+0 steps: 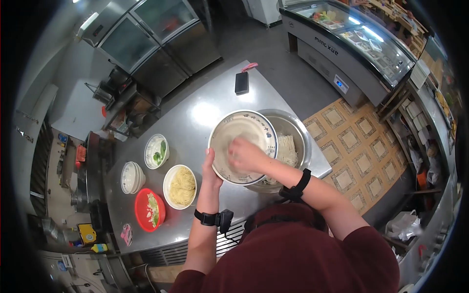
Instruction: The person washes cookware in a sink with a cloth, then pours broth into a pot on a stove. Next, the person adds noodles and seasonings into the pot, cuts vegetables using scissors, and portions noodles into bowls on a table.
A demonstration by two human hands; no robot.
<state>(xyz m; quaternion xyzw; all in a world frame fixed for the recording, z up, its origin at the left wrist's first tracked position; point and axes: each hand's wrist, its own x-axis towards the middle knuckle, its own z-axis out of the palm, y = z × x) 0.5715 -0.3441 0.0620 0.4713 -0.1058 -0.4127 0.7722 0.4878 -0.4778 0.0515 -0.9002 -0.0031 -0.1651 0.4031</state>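
A large white bowl (222,128) with dark patterning along its inner rim is tilted toward me above the steel table. My left hand (210,168) grips its lower left rim. Inside the bowl, my right hand (245,155) has its fingers curled inward and slightly blurred; what they hold, if anything, is hidden. Partly behind the bowl stands a wide metal basin (304,141) containing pale noodles (287,149). To the left, a white bowl (167,198) holds yellow noodles (182,186).
On the steel table (195,115) are a red bowl (141,220) with chopped vegetables, a white bowl (148,156) with green leaves, stacked bowls (131,177), a pink item (126,234) and a black box-shaped object (242,83). A display freezer (320,49) stands beyond the right edge.
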